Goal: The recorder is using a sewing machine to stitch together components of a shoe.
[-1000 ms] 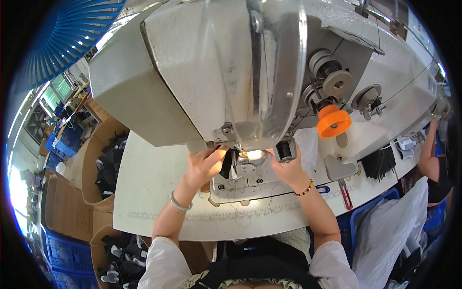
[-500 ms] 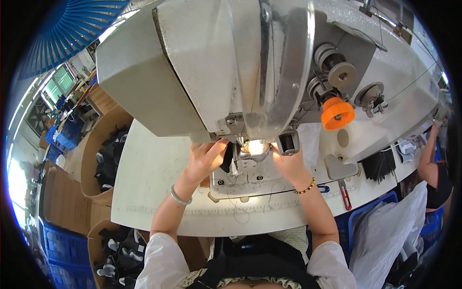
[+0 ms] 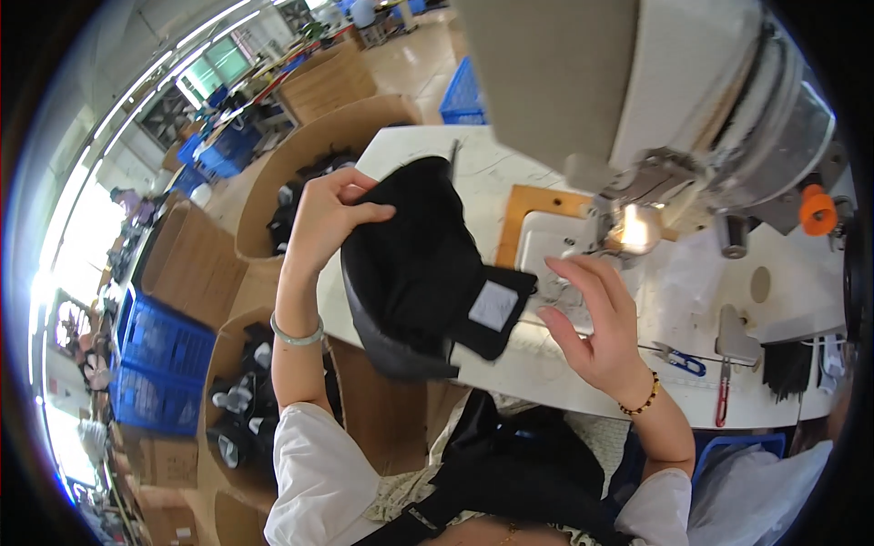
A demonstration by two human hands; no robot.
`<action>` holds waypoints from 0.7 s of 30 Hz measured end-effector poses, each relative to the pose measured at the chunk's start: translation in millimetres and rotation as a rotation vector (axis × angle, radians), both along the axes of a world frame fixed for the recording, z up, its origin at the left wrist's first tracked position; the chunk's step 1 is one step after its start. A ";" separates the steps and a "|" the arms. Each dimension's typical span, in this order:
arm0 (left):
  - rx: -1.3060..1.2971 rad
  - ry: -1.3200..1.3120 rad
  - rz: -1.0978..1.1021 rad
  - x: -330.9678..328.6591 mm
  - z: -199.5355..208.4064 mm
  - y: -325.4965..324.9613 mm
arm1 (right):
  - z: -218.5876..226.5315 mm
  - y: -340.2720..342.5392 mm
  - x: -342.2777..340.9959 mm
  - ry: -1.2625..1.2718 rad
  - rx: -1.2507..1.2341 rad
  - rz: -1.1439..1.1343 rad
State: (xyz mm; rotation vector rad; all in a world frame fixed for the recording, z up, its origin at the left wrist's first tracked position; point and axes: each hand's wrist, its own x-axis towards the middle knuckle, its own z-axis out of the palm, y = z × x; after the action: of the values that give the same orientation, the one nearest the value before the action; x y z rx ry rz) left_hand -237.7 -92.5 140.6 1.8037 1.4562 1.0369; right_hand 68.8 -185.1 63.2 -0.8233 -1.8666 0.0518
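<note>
By the left grip [image 3: 330, 217], the black fabric piece [image 3: 410, 241] is pinched at its upper left margin, the thumb laid on the near face and the fingers partly hidden. From that pinch the piece is spread downward and to the right, held across the front left corner of the counter [image 3: 555, 375]. A white patch [image 3: 492, 305] is borne on the tab at its right end, pointed toward the right grip [image 3: 596, 328]; that grip is spread, thumb and fingers parted, just beside the tab. Beyond, the sewing machine [image 3: 555, 82] is set over the counter, its lamp [image 3: 637, 226] lit. Toward the counter's front edge, farther right, blue snips [image 3: 685, 361] and a red-handled tool [image 3: 722, 402] are laid.
</note>
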 end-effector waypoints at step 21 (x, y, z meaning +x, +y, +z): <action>-0.580 -0.156 -0.551 87.1 -54.2 -35.0 | -82.3 -27.4 30.5 1.214 -1.364 0.442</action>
State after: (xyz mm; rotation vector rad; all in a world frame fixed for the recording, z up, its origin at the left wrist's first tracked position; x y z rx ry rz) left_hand -150.7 -127.5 86.3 1.5153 0.9429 0.4057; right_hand 99.3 -212.5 -19.1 -0.8432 -0.5784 1.8017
